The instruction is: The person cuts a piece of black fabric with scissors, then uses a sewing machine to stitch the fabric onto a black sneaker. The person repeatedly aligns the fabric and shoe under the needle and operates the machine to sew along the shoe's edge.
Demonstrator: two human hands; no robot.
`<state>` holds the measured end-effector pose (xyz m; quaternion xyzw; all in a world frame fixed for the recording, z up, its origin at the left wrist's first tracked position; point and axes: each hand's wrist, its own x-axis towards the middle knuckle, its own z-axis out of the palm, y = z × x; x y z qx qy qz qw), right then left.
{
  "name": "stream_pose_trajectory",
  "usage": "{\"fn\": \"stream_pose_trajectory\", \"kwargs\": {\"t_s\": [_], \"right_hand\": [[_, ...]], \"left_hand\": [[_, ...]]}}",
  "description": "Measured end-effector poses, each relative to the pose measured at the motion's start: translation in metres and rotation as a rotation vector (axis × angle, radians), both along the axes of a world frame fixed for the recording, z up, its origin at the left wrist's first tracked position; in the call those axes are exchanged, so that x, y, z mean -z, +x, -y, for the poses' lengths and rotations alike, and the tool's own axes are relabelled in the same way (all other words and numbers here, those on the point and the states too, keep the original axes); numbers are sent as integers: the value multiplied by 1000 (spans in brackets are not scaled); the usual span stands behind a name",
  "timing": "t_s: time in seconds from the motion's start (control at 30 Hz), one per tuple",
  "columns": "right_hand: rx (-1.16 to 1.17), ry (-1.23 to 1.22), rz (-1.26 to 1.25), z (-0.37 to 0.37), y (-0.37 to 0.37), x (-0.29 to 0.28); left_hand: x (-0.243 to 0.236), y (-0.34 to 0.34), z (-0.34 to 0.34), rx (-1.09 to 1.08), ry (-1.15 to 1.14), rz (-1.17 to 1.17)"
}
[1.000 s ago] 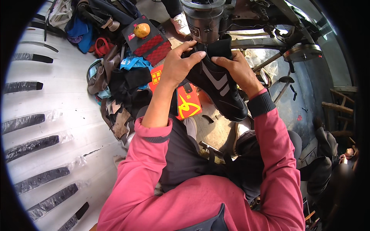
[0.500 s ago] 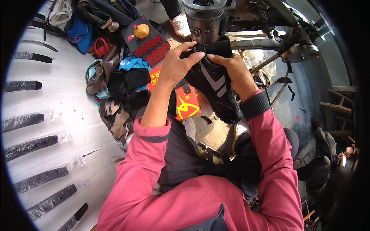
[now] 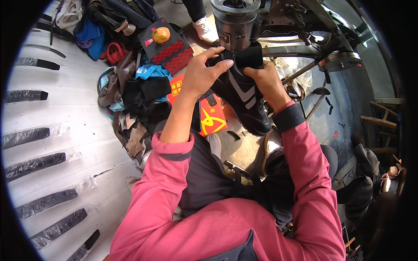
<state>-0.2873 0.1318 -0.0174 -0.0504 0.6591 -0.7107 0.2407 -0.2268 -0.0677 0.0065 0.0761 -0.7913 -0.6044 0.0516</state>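
Observation:
A black sports shoe (image 3: 246, 104) with white stripes is held up at the head of a grey metal stitching machine (image 3: 237, 21), toe pointing toward me. My left hand (image 3: 203, 71) grips the shoe's collar from the left, fingers curled over the top. My right hand (image 3: 266, 80) holds the shoe's right side near its opening. Both sleeves are pink with dark cuffs.
A pile of leather scraps and fabric (image 3: 135, 100) lies to the left, beside a red box (image 3: 209, 113) and a dark checked box with an orange fruit (image 3: 160, 35). Another person's white shoe (image 3: 204, 29) stands behind. The machine's arm and wheel (image 3: 339, 61) reach right.
Both hands and the shoe have shifted slightly up toward the machine head. My left fingers have curled further over the collar.

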Motion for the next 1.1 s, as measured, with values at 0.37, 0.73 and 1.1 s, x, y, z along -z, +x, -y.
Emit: {"fn": "stream_pose_trajectory", "kwargs": {"t_s": [0.37, 0.73, 1.1], "right_hand": [[-230, 96, -134, -11, -8, -15], [-226, 96, -92, -12, 4, -34], [-180, 306, -325, -12, 2, -28]], "left_hand": [[3, -2, 0, 2, 70, -7], [3, 0, -8, -86, -78, -63], [13, 1, -32, -296, -127, -187]]}}
